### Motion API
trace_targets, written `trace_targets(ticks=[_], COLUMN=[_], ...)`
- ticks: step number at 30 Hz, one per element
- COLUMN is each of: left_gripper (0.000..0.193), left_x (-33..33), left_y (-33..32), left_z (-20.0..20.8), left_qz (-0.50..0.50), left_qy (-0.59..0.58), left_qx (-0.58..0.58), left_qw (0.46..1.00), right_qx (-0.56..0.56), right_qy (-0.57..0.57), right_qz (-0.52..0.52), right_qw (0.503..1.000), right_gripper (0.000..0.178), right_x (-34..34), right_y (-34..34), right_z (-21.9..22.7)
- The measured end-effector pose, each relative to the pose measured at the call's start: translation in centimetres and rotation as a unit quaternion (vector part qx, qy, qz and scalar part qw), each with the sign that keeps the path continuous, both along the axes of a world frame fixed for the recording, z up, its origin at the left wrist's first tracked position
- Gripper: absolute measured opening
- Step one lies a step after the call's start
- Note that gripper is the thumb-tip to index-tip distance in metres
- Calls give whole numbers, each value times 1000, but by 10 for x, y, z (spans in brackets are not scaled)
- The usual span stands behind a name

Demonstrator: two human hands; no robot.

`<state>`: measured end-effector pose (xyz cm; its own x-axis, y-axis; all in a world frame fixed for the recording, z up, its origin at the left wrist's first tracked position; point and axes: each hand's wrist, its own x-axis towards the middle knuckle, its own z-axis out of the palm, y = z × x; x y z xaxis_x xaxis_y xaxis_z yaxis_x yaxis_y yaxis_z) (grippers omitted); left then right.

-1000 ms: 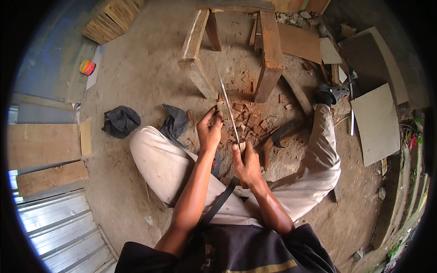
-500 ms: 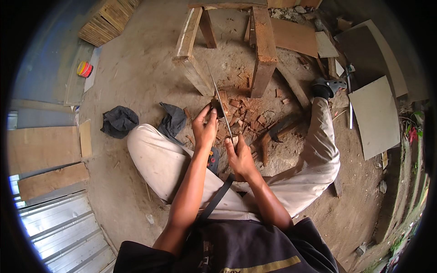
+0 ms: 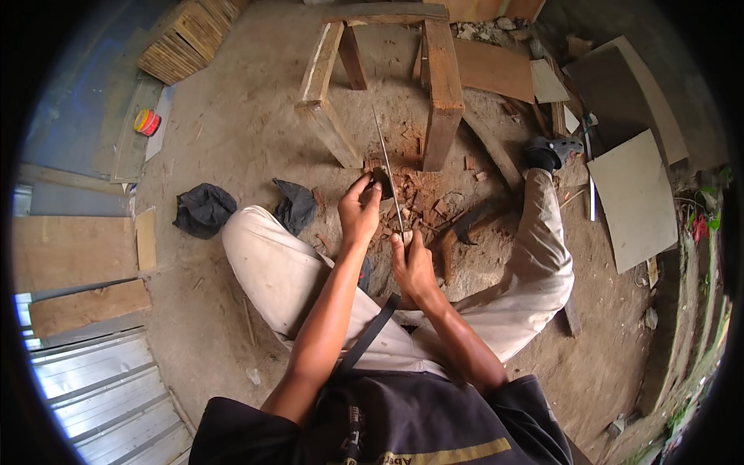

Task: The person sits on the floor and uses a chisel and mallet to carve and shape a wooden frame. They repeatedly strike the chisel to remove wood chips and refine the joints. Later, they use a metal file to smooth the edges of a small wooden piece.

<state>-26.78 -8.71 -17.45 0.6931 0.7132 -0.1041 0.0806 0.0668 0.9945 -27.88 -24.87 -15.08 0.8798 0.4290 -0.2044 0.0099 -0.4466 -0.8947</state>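
Note:
My right hand [image 3: 415, 267] is closed round the short wooden handle of a long knife. Its thin blade [image 3: 393, 182] points away from me, seen almost edge-on. My left hand [image 3: 359, 213] pinches a small dark block [image 3: 381, 180] beside the left face of the blade; whether the two touch I cannot tell. Both hands are above the ground between my bent legs. Reddish wood chips [image 3: 422, 198] lie beyond and below them. Right of the knife rests a hand tool with a curved wooden handle and a dark head [image 3: 467, 229].
A wooden frame on legs [image 3: 446, 85] stands just ahead. Two crumpled black cloths [image 3: 205, 209] lie by my left knee. Flat boards [image 3: 635, 198] lie at the right, and a plank [image 3: 492, 147] slants near my right foot. A red and yellow tub [image 3: 146, 122] is at the far left.
Both hands have shifted slightly to the right with the knife and the dark block. The blade tip has swung a little to the right. My grip looks the same.

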Motion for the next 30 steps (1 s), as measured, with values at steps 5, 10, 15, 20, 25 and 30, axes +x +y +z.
trace_targets(ticks=[5,10,15,20,25,30], left_gripper=[38,40,41,42,36,34], left_x=[-3,-2,-4,-8,-12,-17], left_y=[5,12,10,7,6,9], left_z=[-4,5,8,-1,2,13], left_qz=[31,73,72,64,56,17], left_qy=[16,15,-12,-21,-26,-10], left_qx=[72,-38,-36,-29,63,-83], left_qw=[997,997,997,997,996,996], right_qx=[129,92,26,179,-17,25], right_qy=[176,21,61,-70,54,60], right_qz=[-2,0,21,11,30,39], right_qw=[976,996,998,981,998,997], right_gripper=[40,43,42,35,36,44], right_x=[-12,-4,1,-3,-7,1], right_y=[4,6,11,6,11,12], right_z=[-1,14,43,64,47,11])
